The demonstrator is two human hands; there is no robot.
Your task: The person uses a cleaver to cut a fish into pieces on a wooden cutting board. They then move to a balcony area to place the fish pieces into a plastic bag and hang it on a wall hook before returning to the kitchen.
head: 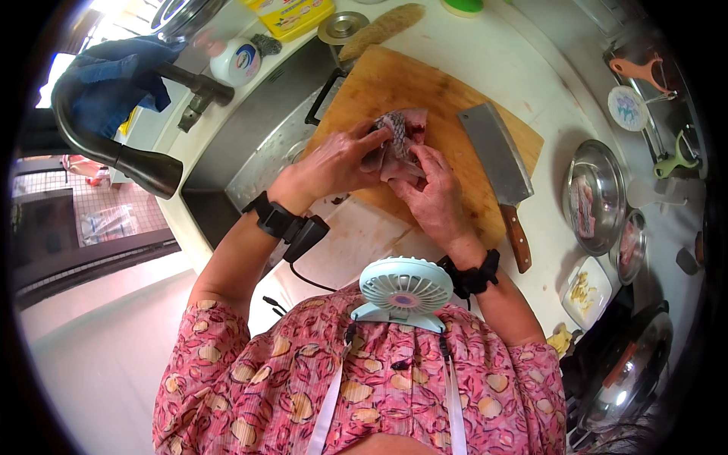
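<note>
Both of my hands grip a piece of raw fish (396,132) with dark scaly skin and pale, partly bloody flesh. My left hand (335,162) holds it from the left, fingers curled over the skin. From the right, my right hand (435,185) pinches its lower edge. The fish is over a wooden cutting board (438,96), and my fingers hide part of it. Right of my right hand, a cleaver (496,151) with a wooden handle lies across the board, its handle past the board's edge.
A sink (267,131) with a dark faucet (142,170) is at left. At right stand a steel bowl (611,187) with fish pieces, a smaller bowl (641,227) and a white dish (603,290) of yellowish pieces. A soap bottle (233,62) and a loofah (387,28) are behind.
</note>
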